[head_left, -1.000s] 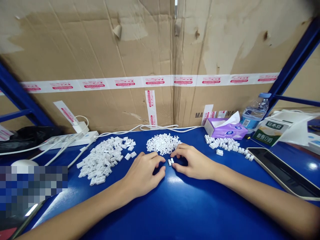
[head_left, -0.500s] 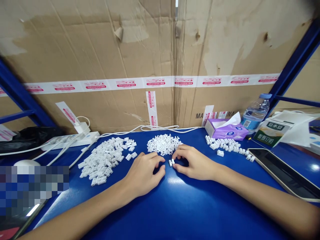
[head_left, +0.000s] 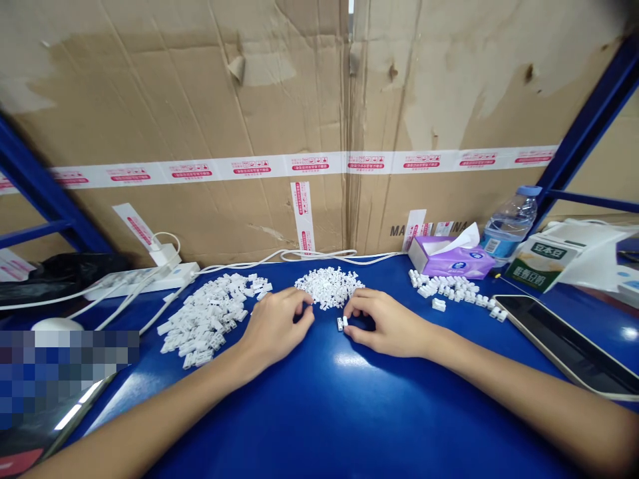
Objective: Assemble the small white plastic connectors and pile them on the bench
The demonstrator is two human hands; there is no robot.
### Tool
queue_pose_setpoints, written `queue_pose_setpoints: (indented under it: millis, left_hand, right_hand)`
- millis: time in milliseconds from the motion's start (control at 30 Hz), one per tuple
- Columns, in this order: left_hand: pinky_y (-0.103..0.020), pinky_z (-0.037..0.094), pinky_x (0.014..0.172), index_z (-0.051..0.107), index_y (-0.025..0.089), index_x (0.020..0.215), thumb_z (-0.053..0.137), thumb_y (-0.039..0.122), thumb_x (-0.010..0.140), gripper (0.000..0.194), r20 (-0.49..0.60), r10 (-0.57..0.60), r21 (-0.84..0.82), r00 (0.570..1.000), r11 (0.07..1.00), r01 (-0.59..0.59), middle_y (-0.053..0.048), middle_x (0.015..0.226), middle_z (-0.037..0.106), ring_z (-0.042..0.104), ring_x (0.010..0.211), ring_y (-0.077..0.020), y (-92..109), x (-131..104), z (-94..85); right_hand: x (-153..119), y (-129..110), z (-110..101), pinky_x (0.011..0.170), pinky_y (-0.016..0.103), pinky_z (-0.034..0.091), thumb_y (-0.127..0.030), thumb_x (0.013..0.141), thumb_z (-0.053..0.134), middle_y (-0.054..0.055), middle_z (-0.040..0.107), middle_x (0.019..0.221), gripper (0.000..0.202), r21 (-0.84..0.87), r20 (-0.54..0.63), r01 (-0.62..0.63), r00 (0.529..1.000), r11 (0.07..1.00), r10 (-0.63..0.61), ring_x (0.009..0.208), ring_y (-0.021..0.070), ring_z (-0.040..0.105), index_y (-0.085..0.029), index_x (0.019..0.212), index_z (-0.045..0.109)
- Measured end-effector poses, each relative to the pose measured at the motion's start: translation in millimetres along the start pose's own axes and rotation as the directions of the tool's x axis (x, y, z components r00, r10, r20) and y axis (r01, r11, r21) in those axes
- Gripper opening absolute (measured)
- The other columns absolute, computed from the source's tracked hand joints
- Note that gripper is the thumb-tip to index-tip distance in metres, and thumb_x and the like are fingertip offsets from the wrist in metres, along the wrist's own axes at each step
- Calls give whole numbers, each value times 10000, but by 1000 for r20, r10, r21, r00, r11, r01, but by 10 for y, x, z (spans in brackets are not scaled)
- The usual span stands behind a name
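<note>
Between thumb and forefinger, my right hand [head_left: 387,324] pinches a small white plastic wire connector [head_left: 342,324] just above or on the blue table [head_left: 349,412]. My left hand [head_left: 277,326] has its thumb and forefinger apart, and I see nothing between them. Its fingertips are near the left edge of a heap of tiny white plastic pieces [head_left: 329,286]. Behind and to the left of that hand spreads a larger pile of white connector bodies [head_left: 204,319], which it partly covers. To the right lies a group of similar white connectors [head_left: 449,289], with one connector [head_left: 438,305] a little apart.
A purple tissue box [head_left: 452,257], a water bottle [head_left: 509,223] and a drink carton [head_left: 542,261] stand at the back right. A phone [head_left: 569,342] lies beside my right forearm. A power strip [head_left: 144,279] with white cables sits back left, against cardboard [head_left: 224,113].
My left hand has moved left and slightly back, away from the connector in my right hand. My right hand stays in nearly the same place, still pinching the connector.
</note>
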State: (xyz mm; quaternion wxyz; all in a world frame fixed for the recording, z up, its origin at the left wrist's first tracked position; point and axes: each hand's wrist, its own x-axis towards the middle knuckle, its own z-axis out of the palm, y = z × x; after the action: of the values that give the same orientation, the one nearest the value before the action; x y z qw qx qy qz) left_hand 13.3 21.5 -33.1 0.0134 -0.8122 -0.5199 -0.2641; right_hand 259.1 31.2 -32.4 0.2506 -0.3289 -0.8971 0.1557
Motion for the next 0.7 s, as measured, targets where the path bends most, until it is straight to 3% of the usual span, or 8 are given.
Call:
queue_pose_setpoints:
  millis: [133,367,600,700]
  left_hand:
    - [-302,452,652,696,202,1015,575,208,881,181,-52,1,11,999,1000,-1,6,760,653,606,663,-173,-145,59,25]
    - [-292,443,649,706,216,1176,558,241,938,281,14,54,6,998,999,-54,-4,816,658,602,666,-164,-99,45,18]
    - [-267,422,612,725,193,1117,603,320,950,243,19,-19,-93,1000,995,21,14,740,637,569,627,-152,-186,115,46]
    - [-266,422,626,732,201,1134,601,302,958,242,22,21,-97,1000,995,-19,8,753,636,562,632,-148,-187,115,39]
  right_hand:
    - [-2,17,-1,762,326,482,-232,865,696,47,647,882,75,3,-13,23,1000,1000,-23,817,190,597,-181,918,679]
    - [-5,48,13,763,319,474,-230,871,688,37,636,884,64,-5,-21,48,999,999,-48,824,182,590,-184,911,668]
    - [-5,48,15,767,320,472,-238,873,691,38,640,882,74,-12,-15,51,999,999,-51,820,184,589,-186,922,671]
    - [2,43,14,776,323,472,-227,872,691,40,643,882,67,-12,-11,50,999,999,-50,827,186,592,-184,920,672]
